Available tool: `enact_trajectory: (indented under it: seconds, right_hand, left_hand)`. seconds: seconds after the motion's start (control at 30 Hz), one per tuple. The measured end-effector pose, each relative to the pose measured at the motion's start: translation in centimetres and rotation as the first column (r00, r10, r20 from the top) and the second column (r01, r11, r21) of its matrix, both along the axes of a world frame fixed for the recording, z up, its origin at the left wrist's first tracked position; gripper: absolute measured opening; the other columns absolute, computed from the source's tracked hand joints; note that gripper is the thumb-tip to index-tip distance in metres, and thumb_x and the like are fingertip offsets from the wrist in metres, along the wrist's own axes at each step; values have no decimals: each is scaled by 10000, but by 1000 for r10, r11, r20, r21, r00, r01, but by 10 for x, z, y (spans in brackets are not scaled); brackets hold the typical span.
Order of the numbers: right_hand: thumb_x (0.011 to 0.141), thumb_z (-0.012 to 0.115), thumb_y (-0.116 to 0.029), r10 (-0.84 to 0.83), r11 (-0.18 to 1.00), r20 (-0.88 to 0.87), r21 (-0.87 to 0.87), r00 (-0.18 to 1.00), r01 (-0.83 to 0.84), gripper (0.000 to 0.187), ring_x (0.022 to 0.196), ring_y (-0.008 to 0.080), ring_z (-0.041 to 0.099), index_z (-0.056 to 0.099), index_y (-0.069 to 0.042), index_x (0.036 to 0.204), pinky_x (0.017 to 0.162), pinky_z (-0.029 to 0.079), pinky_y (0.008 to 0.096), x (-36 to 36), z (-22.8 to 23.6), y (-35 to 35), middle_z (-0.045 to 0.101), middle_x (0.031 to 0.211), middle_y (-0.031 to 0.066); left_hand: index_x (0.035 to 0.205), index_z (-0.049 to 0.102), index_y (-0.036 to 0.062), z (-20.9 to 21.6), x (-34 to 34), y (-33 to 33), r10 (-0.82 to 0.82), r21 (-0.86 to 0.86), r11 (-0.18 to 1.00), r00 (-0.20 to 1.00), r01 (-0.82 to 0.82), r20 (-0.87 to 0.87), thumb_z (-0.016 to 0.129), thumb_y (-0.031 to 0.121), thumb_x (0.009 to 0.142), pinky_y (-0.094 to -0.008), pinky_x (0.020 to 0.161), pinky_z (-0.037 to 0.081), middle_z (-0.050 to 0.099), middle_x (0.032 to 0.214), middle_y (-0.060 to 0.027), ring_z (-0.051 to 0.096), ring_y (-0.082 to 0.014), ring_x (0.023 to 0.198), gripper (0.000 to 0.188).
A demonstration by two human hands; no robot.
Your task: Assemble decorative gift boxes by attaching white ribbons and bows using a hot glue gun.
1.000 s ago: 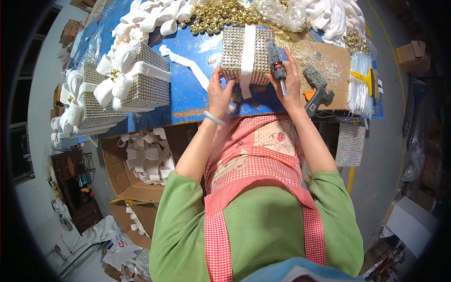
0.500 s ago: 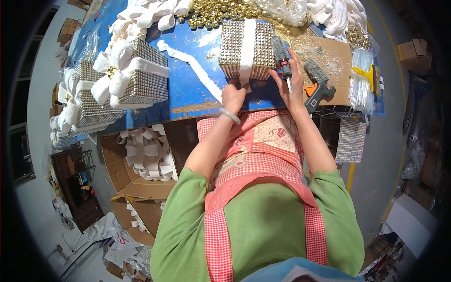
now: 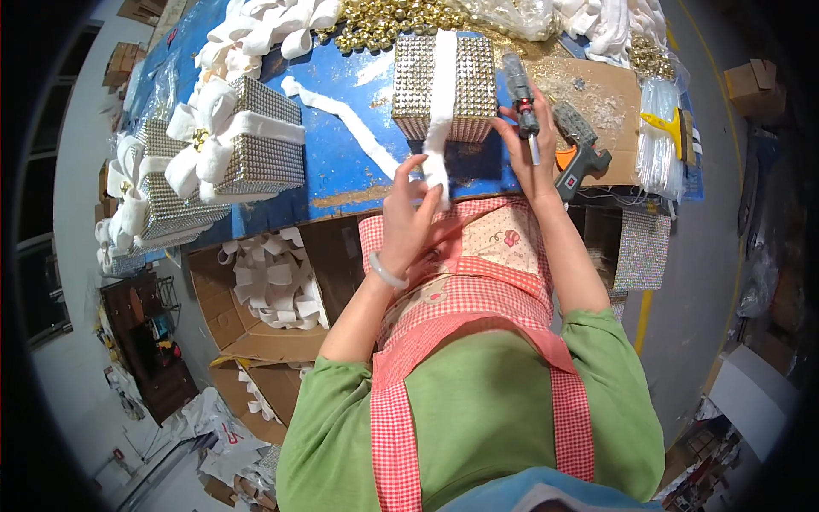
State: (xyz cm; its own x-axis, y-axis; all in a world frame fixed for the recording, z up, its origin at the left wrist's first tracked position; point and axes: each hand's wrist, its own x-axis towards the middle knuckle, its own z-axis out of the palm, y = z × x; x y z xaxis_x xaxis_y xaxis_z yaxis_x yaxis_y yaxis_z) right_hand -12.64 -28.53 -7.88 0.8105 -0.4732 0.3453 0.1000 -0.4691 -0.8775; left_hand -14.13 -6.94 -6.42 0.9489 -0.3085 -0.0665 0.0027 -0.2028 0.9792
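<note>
A box covered in gold-and-silver studs (image 3: 444,85) stands on the blue table in front of me. A white fabric ribbon (image 3: 443,94) runs over its top and down the near side, its loose end hanging at the table's edge. My left hand (image 3: 406,213) is beside that loose end, fingers apart, and does not appear to grip it. My right hand (image 3: 533,162) is at the box's right side, with a slim grey tool (image 3: 522,98) held in its fingers. That tool has a red band and a pale tip pointing toward me.
A grey glue gun (image 3: 582,154) with an orange trigger lies on cardboard (image 3: 614,154) at right. Finished boxes with white bows (image 3: 256,141) stand at left. A ribbon strip (image 3: 345,111), gold bells (image 3: 375,30) and a yellow scraper (image 3: 674,132) lie around.
My left hand has moved from the box's near base toward me and left, its fingers spreading. The ribbon's end now hangs loose. My right hand with the tool has shifted slightly right.
</note>
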Motion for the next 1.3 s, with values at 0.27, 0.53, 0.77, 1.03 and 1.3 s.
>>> enact_trajectory:
  seconds: [0.27,0.53,0.77,1.03,1.3]
  right_hand:
    - [752,748,-45,-10,999,19,43,1000,9,609,897,204,668,452,-27,1285,691,566,288,-24,18,-4,504,1255,156]
    - [785,701,-2,-14,973,-18,231,1000,18,592,936,209,661,430,-34,1310,700,548,274,-46,0,-20,537,1173,127]
    - [833,671,-16,-68,928,-70,363,995,89,305,845,157,656,489,21,1075,728,537,260,-56,16,-14,619,913,89]
    - [954,527,-352,126,916,-150,396,981,-57,392,884,209,660,506,-2,1129,690,544,278,-75,45,-18,647,994,142]
    - [887,630,-307,468,842,60,272,882,-465,461,1004,202,598,482,-6,1203,814,478,307,-78,121,6,553,1144,98]
  left_hand:
    - [1157,587,22,40,10,21,-488,110,872,834,476,256,548,-76,808,-253,719,487,682,947,-123,646,-188,791,364]
    - [1123,623,73,81,45,1,-554,453,824,320,340,768,587,56,775,-304,687,544,672,959,-80,669,-217,839,350]
    - [930,682,76,86,40,-7,-445,417,895,247,160,861,667,98,682,-268,517,468,651,765,-36,615,-148,603,249]
    - [952,638,16,97,58,-3,-268,79,953,690,292,672,598,-114,632,-311,715,514,648,904,-117,641,-246,840,348]
    - [1052,629,-40,117,92,6,-311,-260,907,943,332,117,539,152,941,-276,744,547,675,902,-94,661,-147,809,239]
